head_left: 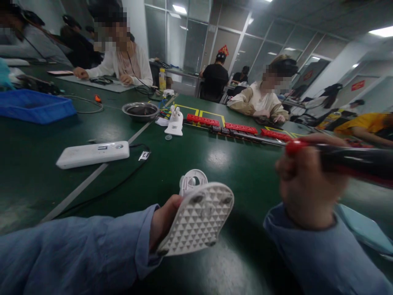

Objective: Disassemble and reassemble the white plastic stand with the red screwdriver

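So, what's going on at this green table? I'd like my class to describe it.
Someone's left grip holds a white plastic part, tilted so its studded face shows. The right grip holds a dark tool with a red end, blurred and apart from the part. On the green table farther off are a white power strip, a metal bowl and a blue bin. Other people sit beyond.

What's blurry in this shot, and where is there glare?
Head view: the right hand and its black tool with a red end are blurred, while the studded white base in the left hand looks crisper; head view: pale glare on the green tabletop, beyond the base and nearer the camera; head view: the upper-right ceiling light looks washed out.
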Motion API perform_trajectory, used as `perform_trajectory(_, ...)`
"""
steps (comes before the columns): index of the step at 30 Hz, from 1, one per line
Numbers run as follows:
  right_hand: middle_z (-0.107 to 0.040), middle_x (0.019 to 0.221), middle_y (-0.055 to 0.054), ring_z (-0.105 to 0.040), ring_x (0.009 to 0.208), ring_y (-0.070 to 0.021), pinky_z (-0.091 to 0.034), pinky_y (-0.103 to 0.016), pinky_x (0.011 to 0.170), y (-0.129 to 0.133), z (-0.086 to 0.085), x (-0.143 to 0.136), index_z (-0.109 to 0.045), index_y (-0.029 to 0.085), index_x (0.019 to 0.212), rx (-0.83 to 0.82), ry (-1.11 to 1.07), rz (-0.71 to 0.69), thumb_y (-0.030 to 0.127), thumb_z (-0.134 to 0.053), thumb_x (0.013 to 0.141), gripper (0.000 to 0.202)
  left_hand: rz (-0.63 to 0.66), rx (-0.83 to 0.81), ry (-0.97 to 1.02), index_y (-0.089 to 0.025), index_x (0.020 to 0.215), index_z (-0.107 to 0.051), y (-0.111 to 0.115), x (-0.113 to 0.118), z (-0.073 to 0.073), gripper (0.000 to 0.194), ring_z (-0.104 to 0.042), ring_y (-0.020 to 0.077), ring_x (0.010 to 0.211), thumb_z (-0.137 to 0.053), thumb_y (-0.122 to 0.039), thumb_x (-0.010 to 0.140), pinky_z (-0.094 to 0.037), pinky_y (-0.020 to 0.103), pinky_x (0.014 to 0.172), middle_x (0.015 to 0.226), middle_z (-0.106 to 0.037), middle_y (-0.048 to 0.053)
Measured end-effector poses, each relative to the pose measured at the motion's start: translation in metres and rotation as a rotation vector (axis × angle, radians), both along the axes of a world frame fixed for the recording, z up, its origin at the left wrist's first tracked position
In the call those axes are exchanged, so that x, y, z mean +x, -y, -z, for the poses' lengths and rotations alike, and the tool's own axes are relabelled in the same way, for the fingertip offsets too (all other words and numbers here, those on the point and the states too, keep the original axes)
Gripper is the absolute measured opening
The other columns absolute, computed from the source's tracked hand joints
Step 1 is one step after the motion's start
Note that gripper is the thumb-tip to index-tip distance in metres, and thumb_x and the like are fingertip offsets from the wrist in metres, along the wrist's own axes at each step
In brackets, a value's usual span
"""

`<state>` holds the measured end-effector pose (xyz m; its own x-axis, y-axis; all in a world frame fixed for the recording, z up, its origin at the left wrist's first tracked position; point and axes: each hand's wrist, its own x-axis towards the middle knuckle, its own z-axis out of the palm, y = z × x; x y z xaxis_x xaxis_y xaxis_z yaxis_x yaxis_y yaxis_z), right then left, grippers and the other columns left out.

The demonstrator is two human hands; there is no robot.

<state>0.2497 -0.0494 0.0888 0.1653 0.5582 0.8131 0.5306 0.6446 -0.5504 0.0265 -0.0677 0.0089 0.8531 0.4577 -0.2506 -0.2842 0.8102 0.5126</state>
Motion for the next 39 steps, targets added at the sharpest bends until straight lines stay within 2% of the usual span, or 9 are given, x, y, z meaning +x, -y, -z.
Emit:
perform_trajectory(3,-0.056,0.091,-0.002,-0.054,0.067,-0.0119,-0.045,-0.026,0.061,-0.030,0.034,0.005,-0.051,0.023,0.099,-0.199,0.256,-0.095,0.025,-0.060,0.076,0.025,-0.090,0.337,-0.062,-0.011,0.098,-0.055,-0.011,0.002,0.007,0.052,-0.061,0.0176,0.075,-0.068,-0.033,0.053,-0.044,0.028,0.070,0.085,-0.066,0.006)
perform_trajectory(7,-0.057,0.100,-0.005,-0.053,0.091,-0.0181,-0.041,-0.029,0.080,-0.046,0.077,-0.001,-0.050,0.021,0.111,-0.441,0.734,-0.141,0.020,-0.053,0.080,0.031,-0.175,0.826,-0.168,-0.013,0.103,-0.051,-0.027,0.006,0.010,0.054,-0.059,0.0192,0.077,-0.067,-0.028,0.054,-0.045,0.029,0.069,0.087,-0.062,0.006)
perform_trajectory(14,-0.056,0.099,-0.008,-0.046,0.096,-0.0205,-0.039,-0.029,0.078,-0.049,0.093,-0.007,-0.051,0.023,0.115,-0.559,1.008,-0.136,0.013,-0.041,0.084,0.034,-0.178,1.458,-0.494,-0.015,0.106,-0.057,-0.038,0.003,0.013,0.056,-0.049,0.0269,0.100,-0.065,-0.018,0.051,-0.037,0.038,0.090,0.109,-0.054,0.009)
perform_trajectory(22,-0.061,0.094,-0.009,-0.054,0.088,-0.0183,-0.041,-0.031,0.079,-0.030,0.062,-0.016,-0.051,0.015,0.113,-0.588,0.674,-0.111,0.013,-0.029,0.083,0.036,-0.168,1.713,-0.567,-0.014,0.110,-0.055,-0.033,0.000,0.016,0.062,-0.044,0.0305,0.109,-0.062,-0.017,0.049,-0.029,0.042,0.096,0.112,-0.054,0.011)
perform_trajectory(27,-0.060,0.068,-0.004,-0.056,0.059,-0.0116,-0.042,-0.022,0.053,0.002,0.046,-0.070,-0.059,0.014,0.078,-0.806,-0.129,-0.747,0.045,-0.032,0.084,0.041,-0.186,1.711,-0.621,-0.016,0.107,-0.057,-0.030,0.000,0.019,0.053,-0.048,0.0272,0.102,-0.061,-0.018,0.054,-0.036,0.039,0.090,0.110,-0.055,0.010)
perform_trajectory(31,-0.038,0.036,0.004,-0.039,0.036,-0.0075,-0.033,-0.021,0.042,0.000,0.037,-0.086,-0.038,0.018,0.039,-0.820,-0.385,-0.919,0.058,-0.043,0.075,0.054,-0.157,1.720,-0.649,-0.016,0.104,-0.058,-0.029,0.000,0.020,0.048,-0.049,0.0259,0.099,-0.059,-0.019,0.055,-0.038,0.037,0.088,0.103,-0.057,0.008)
perform_trajectory(34,-0.043,0.041,0.002,-0.045,0.041,-0.0096,-0.039,-0.023,0.048,-0.013,0.013,-0.061,-0.038,0.018,0.045,-0.670,-0.188,-0.681,0.058,-0.029,0.080,0.054,-0.153,1.812,-0.657,-0.018,0.116,-0.049,-0.031,-0.001,0.022,0.062,-0.040,0.0276,0.114,-0.057,-0.017,0.054,-0.029,0.041,0.098,0.120,-0.049,0.009)
perform_trajectory(37,-0.058,0.062,-0.003,-0.056,0.062,-0.0133,-0.041,-0.024,0.059,-0.019,0.006,-0.021,-0.051,0.018,0.061,-0.689,0.409,0.025,0.043,-0.029,0.086,0.042,-0.140,1.870,-0.671,-0.019,0.124,-0.040,-0.034,-0.002,0.027,0.070,-0.034,0.0273,0.120,-0.055,-0.016,0.055,-0.024,0.044,0.101,0.129,-0.043,0.009)
perform_trajectory(39,-0.061,0.071,-0.009,-0.058,0.073,-0.0198,-0.041,-0.029,0.065,-0.019,0.023,-0.003,-0.055,0.016,0.064,-0.783,0.559,0.275,0.029,-0.041,0.082,0.027,-0.133,1.886,-0.691,-0.019,0.124,-0.039,-0.035,-0.003,0.029,0.069,-0.034,0.0276,0.120,-0.055,-0.016,0.056,-0.023,0.045,0.101,0.129,-0.043,0.009)
